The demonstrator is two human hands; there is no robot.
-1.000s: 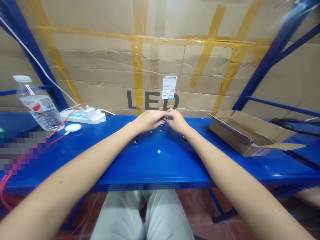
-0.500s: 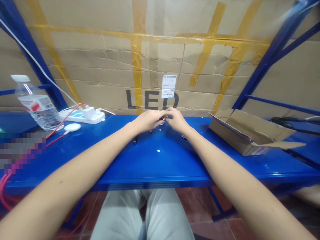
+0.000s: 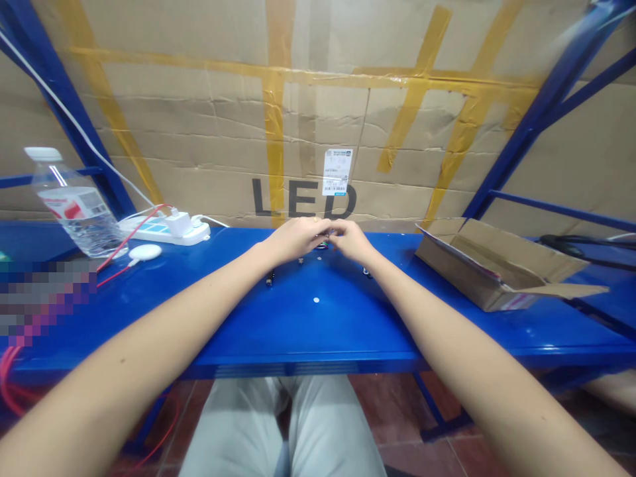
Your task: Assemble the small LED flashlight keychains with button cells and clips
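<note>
My left hand (image 3: 297, 238) and my right hand (image 3: 350, 240) meet above the far part of the blue table (image 3: 342, 324), fingertips bent together. Between and just below the fingers shows a small dark shiny piece (image 3: 322, 245) with coloured glints. Most of it is hidden, so its kind cannot be made out. Both hands are closed in pinches around this spot. Near my left wrist lies a small black cylindrical piece (image 3: 269, 278), and a tiny brass-coloured piece (image 3: 301, 261) sits below the left palm. Partly behind my right wrist is a small white-and-dark piece (image 3: 366, 271).
At left stand a water bottle (image 3: 74, 205), a white power strip (image 3: 149, 230) with a plugged-in charger, and a round white puck (image 3: 145, 252) on a red cable. An open cardboard box (image 3: 462, 265) is at right. A large taped carton (image 3: 218, 146) rises behind the table.
The fingers of my right hand have shifted slightly at the small piece, whose visible glint has gone from reddish to greenish. Both arms stay almost in place.
</note>
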